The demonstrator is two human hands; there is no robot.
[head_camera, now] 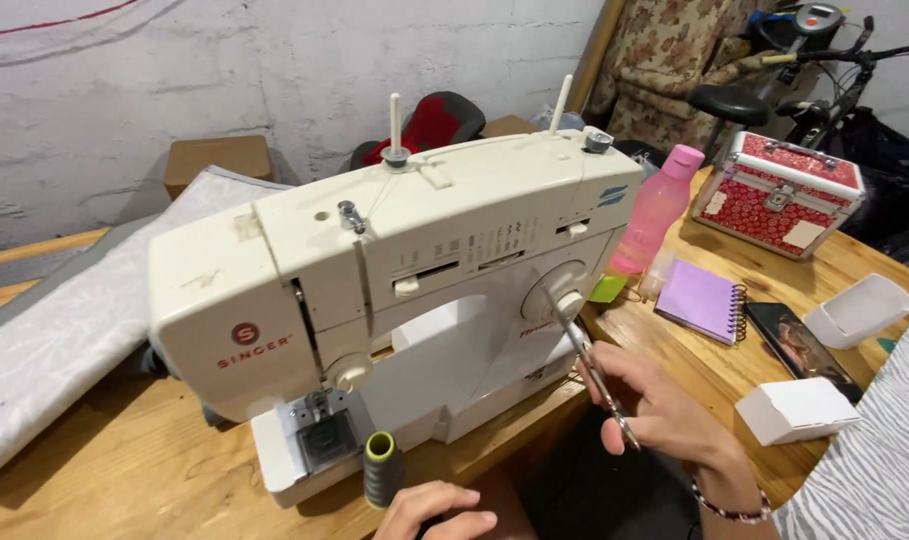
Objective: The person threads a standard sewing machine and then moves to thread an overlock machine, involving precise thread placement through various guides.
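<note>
You sit at a wooden table [125, 470] pushed up near a whitewashed, rough wall [225, 70]. A cream sewing machine [395, 280] stands in the middle of the table, its needle end toward your left. Your right hand [655, 405] is closed around a thin metal tool [600, 375], which could be small scissors or tweezers; the tool's tip points up toward the round dial [565, 300] on the machine's right face, close to it or touching, I cannot tell which. Your left hand [437, 510] sits low at the table's near edge, fingers curled loosely, just beside a grey thread spool [382, 468] with a yellow-green top; whether it holds anything is hidden.

Left of the machine a long grey patterned fabric [65, 330] lies across the table, with a cardboard box [218, 160] behind it against the wall. To your right the table carries a pink bottle [660, 210], a purple spiral notebook [702, 298], a phone [800, 345], two small white boxes [800, 410], and a red patterned case [780, 195] with metal edges. Behind these stand a floral armchair [675, 50] and a bicycle [775, 100].
</note>
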